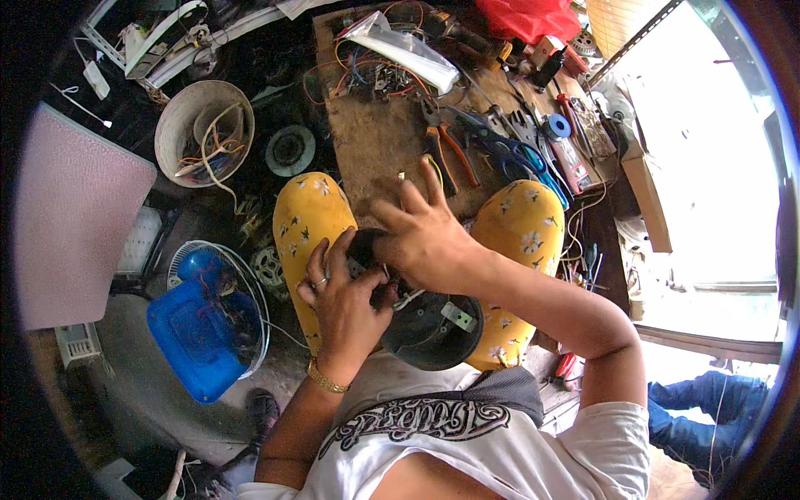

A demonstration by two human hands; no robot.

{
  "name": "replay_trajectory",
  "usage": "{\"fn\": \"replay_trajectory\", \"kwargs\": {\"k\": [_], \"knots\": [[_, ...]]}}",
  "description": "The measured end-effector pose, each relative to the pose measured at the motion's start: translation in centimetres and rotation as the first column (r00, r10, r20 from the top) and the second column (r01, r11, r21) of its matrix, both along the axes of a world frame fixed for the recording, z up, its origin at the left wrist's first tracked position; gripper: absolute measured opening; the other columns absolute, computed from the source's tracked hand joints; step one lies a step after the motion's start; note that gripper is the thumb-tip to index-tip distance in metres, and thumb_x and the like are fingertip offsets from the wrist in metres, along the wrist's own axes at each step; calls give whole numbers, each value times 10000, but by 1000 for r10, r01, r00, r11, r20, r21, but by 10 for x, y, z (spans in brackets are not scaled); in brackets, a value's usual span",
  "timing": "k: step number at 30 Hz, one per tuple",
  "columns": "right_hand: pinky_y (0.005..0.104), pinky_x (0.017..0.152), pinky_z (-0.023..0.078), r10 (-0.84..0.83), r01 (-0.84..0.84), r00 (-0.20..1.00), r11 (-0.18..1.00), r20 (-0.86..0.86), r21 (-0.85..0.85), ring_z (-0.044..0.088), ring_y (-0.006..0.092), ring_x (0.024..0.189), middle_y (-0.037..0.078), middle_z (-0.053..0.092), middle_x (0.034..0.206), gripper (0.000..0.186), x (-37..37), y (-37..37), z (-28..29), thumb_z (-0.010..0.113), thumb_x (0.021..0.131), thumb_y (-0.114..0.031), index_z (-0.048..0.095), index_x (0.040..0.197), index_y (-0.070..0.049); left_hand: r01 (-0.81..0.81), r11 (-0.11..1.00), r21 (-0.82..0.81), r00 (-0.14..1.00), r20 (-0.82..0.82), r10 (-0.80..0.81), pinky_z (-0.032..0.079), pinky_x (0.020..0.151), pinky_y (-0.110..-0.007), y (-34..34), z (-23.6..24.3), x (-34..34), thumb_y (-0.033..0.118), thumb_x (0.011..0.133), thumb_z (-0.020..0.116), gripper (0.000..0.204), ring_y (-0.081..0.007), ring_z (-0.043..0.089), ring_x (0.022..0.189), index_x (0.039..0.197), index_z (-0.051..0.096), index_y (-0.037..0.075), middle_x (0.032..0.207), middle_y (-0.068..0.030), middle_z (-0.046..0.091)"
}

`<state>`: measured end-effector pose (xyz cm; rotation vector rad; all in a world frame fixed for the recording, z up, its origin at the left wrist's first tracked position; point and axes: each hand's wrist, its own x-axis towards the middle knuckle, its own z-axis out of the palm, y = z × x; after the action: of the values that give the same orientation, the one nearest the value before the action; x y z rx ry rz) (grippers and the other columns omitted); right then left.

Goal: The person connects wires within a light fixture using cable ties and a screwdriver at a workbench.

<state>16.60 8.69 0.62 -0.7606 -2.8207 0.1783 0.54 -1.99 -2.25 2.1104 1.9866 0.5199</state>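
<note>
A round black plastic housing [433,332], like a fan base, lies hollow side up in my lap, with a pale fitting inside its wall. My left hand [343,302], with a ring and a gold wristband, curls its fingers around a dark neck-like part joined to the housing. Just right of it, my right hand [429,242] has its fingers raised and spread above the same dark part; its thumb is hidden. A small bright spot shows by one right fingertip, too small to name. My hands cover most of the dark part.
Ahead is a wooden board [358,133] with orange-handled pliers [454,150], blue-handled scissors [521,158], tangled wires and a clear plastic bag [404,52]. Leftward stand a bucket [171,142] of wire scraps and a blue tray [187,342] in a white basket. Another person's jeans [708,417] show lower right.
</note>
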Motion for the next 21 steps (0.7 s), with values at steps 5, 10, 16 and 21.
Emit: {"fn": "replay_trajectory", "kwargs": {"k": [5, 10, 16, 21], "knots": [[723, 1121, 252, -39, 51, 988, 995, -148, 81, 501, 326, 1154, 65, 597, 1214, 145, 1, 15, -8, 766, 719, -278, 741, 810, -168, 10, 1000, -7, 1000, -19, -11, 247, 999, -589, -2, 1, 1, 229, 715, 808, 200, -408, 285, 1414, 877, 705, 174, 1533, -104, 407], [561, 1015, 371, -5, 16, 973, 999, -230, 49, 525, 281, 1095, 25, 623, 1097, 143, 1, 19, -7, 774, 746, -262, 722, 825, -156, 17, 1000, 15, 999, 49, -17, 243, 1000, -593, -2, 4, -6, 225, 735, 802, 179, -413, 260, 1432, 882, 707, 191, 1555, -124, 366], [470, 864, 383, -14, 6, 982, 999, -189, -42, 541, 244, 980, -16, 622, 942, 153, -1, 21, -7, 774, 752, -276, 706, 843, -172, 21, 1000, -9, 998, 54, -20, 255, 984, -584, 5, -4, -9, 217, 726, 810, 130, -410, 255, 1434, 813, 717, 192, 1524, -119, 405], [468, 836, 384, -20, 19, 985, 1000, -174, -7, 551, 237, 933, -18, 623, 882, 167, -2, 25, -12, 767, 767, -285, 694, 850, -160, 29, 999, -34, 999, 40, -28, 262, 956, -579, 11, 0, -8, 226, 717, 821, 121, -401, 270, 1434, 764, 720, 180, 1507, -103, 439]]}}
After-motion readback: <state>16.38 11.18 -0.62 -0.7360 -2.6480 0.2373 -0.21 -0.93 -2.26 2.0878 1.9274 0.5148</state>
